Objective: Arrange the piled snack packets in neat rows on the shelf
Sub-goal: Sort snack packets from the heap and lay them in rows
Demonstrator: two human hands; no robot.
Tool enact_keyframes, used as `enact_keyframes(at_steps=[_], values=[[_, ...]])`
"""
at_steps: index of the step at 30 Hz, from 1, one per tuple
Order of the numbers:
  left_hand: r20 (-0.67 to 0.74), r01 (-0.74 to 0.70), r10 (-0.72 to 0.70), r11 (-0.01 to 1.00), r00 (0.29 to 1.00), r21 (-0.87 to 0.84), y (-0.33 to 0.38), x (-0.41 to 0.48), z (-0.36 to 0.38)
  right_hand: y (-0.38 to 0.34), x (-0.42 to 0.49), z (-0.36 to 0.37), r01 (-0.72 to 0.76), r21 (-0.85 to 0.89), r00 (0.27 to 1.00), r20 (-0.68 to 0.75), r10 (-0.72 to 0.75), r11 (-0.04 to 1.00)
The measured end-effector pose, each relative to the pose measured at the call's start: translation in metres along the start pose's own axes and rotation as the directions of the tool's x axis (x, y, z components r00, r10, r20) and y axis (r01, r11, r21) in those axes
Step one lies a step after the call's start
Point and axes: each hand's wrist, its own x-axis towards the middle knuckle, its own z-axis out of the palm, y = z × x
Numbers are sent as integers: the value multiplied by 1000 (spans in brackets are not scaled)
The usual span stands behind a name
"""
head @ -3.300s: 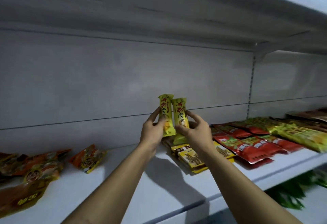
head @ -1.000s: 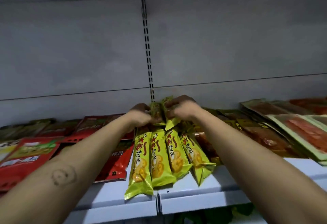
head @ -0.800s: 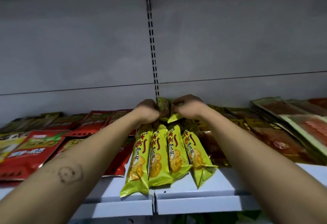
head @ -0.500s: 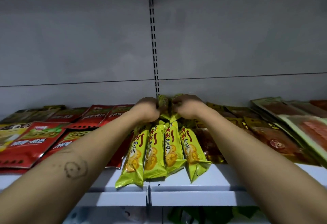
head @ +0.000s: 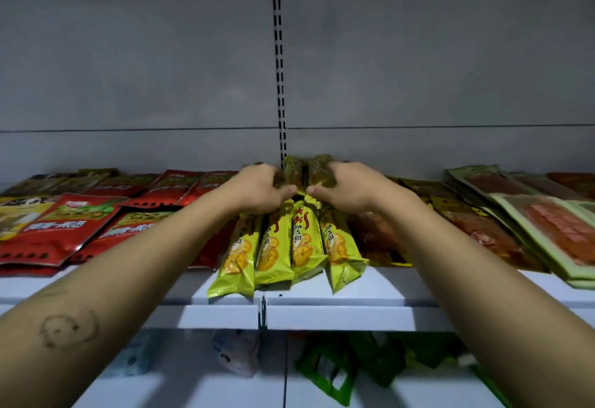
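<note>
**Two yellow packets held at the foot of the slotted upright**

We take the slotted upright [head: 279, 85] on the back wall as our mark. Directly below it, at the back of the shelf [head: 354, 283], are the upright yellow packets [head: 293, 167]: two, side by side, standing on end close to the wall. The left hand [head: 260, 187] is just left of the upright, its fingers [head: 271, 172] curled in and clasping the left packet of the pair. The right hand [head: 346, 185] is just right of it, its fingers [head: 333, 170] curled round the right one. The hands nearly meet, with the thumbs close together under the pair.

In front of the upright, toward us, we note a row of yellow packets [head: 278, 246]. There are four, lying flat and side by side, their long sides running front to back. Their near ends reach the shelf's front edge and their far ends are tucked under the hands.

Left of the upright lie red packets [head: 61, 230], overlapping. Right of it, dark brown packets [head: 376, 237] sit just beside the yellow row. Farther right, green-edged packets [head: 544, 227] lie fanned in a stack. Below the upright, on a lower shelf, are green bags [head: 335, 372], too blurred to read.
</note>
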Motion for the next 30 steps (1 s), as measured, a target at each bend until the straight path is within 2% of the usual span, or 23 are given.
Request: enact_keyframes(at_steps=[4, 7, 10, 13, 20, 24, 26, 30], values=[[-4, -59, 59, 996, 998, 71, 8, -36, -4, -15, -31, -6, 80, -63, 996, 47, -77, 995], [84, -35, 27, 995, 996, 97, 6, -64, -7, -19, -50, -8, 88, -106, 996, -18, -90, 991], [169, -32, 20, 997, 985, 67, 3, -79, -5, -29, -61, -4, 118, -88, 993, 38, -116, 989], [144, -81, 71, 994, 987, 68, 0, -81, 0, -37, -62, 4, 153, -156, 984, 113, -136, 976], [78, -119, 121, 992, 990, -36, -8, -79, 9, -34, -63, 1, 149, -130, 981, 147, -130, 980], [-20, -107, 107, 994, 994, 3, -14, -57, -4, -33, -48, -12, 89, 2, 996, -3, -89, 996], [-40, -93, 94, 995, 995, 33, -16, -44, -8, -27, -32, -14, 47, 3, 996, -71, -46, 999], [-38, -97, 99, 994, 994, 50, -14, -22, -9, -10, 2, -7, -49, -9, 993, -106, 48, 999]])
